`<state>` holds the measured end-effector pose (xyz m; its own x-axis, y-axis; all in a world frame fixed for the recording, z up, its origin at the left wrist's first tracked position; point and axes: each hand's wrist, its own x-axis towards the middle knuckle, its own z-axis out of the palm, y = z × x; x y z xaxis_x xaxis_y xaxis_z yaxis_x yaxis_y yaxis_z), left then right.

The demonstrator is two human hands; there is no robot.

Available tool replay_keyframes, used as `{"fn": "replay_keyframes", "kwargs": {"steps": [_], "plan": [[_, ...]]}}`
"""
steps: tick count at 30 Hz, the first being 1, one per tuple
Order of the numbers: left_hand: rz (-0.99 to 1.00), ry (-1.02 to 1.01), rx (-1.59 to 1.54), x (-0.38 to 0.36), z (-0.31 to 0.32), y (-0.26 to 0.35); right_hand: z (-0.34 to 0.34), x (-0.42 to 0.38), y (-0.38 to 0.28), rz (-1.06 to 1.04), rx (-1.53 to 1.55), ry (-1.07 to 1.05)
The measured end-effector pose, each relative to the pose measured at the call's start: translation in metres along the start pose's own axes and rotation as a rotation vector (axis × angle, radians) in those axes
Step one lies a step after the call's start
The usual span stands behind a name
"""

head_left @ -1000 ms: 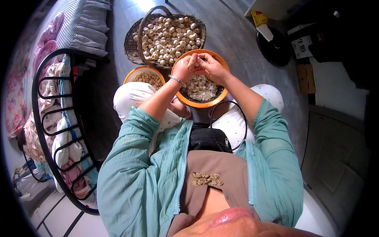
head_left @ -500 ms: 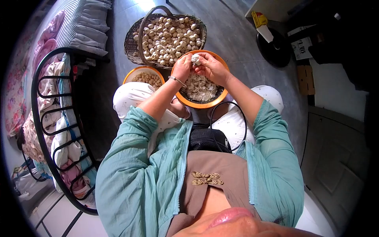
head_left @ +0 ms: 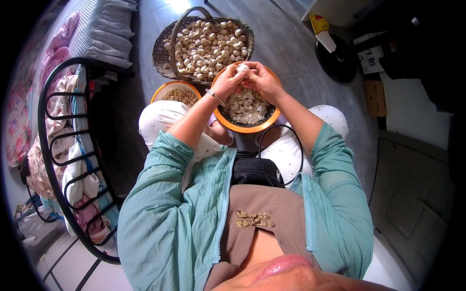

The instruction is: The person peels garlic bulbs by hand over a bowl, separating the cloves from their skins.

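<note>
Both hands meet over the orange-rimmed bowl (head_left: 246,129), which holds papery garlic skins (head_left: 246,107). A whitish garlic bulb (head_left: 241,68) is pinched between them. My left hand (head_left: 227,83) has its fingers closed on the bulb's left side, and my right hand (head_left: 263,81) closes round it from the right. The fingers partly cover the bulb. Left of this bowl stands a smaller orange-rimmed bowl (head_left: 158,93) with loose cloves (head_left: 180,96). Beyond both bowls is a wicker basket (head_left: 160,53) full of whole garlic bulbs (head_left: 208,47).
A black metal bed frame (head_left: 44,127) with clothes over it stands at the left. My knees in white trousers (head_left: 162,116) flank the bowls. A black cable (head_left: 302,160) loops over my lap. At the upper right is a round black base (head_left: 340,63).
My left hand has shifted slightly right and closer to my right hand. The fingers of both hands now cover more of the garlic bulb.
</note>
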<state>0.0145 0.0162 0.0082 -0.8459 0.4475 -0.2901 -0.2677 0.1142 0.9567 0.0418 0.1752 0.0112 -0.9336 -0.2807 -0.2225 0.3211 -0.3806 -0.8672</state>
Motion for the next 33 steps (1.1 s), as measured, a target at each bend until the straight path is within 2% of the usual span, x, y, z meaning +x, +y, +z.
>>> {"fn": "replay_keyframes", "kwargs": {"steps": [10, 16, 19, 22, 24, 28, 33], "plan": [[0.040, -0.043, 0.110, -0.004, -0.002, 0.007, -0.001, 0.000, -0.002, -0.007, -0.044, -0.018], [0.066, 0.004, 0.181, -0.007, 0.002, 0.009, 0.003, -0.002, -0.006, -0.033, -0.111, -0.036], [0.119, 0.024, 0.091, -0.002, 0.002, -0.001, 0.003, 0.000, -0.006, -0.022, -0.086, -0.043], [0.028, -0.027, 0.035, 0.001, -0.001, -0.003, -0.001, 0.002, -0.007, 0.022, 0.060, 0.008], [-0.016, -0.051, -0.062, 0.000, -0.001, -0.003, -0.004, 0.001, -0.008, 0.144, 0.202, -0.036], [-0.075, -0.086, -0.223, -0.002, -0.001, -0.001, -0.005, -0.001, -0.009, 0.178, 0.256, -0.033], [-0.056, -0.101, -0.202, 0.005, -0.005, -0.012, -0.006, 0.000, -0.010, 0.196, 0.275, -0.035]]}}
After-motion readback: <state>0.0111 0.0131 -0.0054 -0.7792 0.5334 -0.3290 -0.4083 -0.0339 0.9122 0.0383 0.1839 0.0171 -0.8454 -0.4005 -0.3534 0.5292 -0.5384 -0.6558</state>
